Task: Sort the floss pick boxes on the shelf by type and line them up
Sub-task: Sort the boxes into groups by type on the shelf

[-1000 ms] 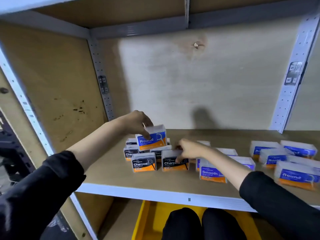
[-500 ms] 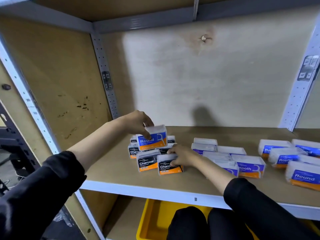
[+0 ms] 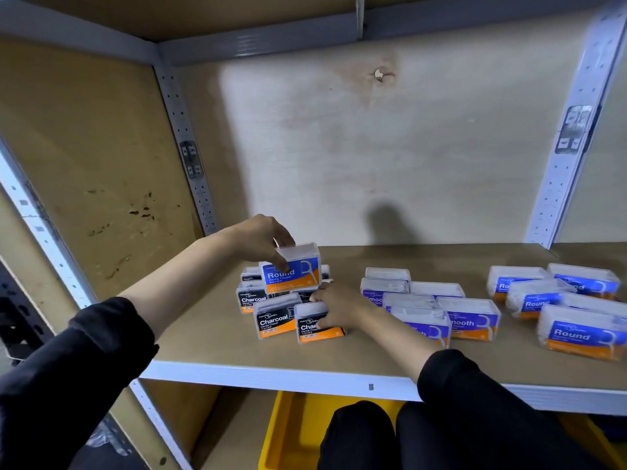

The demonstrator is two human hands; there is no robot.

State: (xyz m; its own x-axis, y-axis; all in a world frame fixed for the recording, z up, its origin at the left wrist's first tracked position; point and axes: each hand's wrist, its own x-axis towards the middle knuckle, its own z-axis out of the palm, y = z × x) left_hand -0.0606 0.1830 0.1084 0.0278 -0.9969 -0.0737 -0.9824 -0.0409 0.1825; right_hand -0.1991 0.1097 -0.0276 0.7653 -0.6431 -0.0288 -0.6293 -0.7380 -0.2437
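My left hand holds a blue Round box lifted just above a cluster of black Charcoal boxes at the shelf's left. My right hand rests on the front right Charcoal box, fingers over its top. A group of purple Smooth boxes lies in the middle of the shelf. Several blue Round boxes lie loosely at the right.
The wooden shelf board has a white metal front edge. Perforated uprights stand at the back left and back right. A yellow bin sits below the shelf, behind my knees.
My right hand drew the front Charcoal box leftward up against the other Charcoal boxes. My left hand kept the Round box held in the same spot. The view shifted slightly left.
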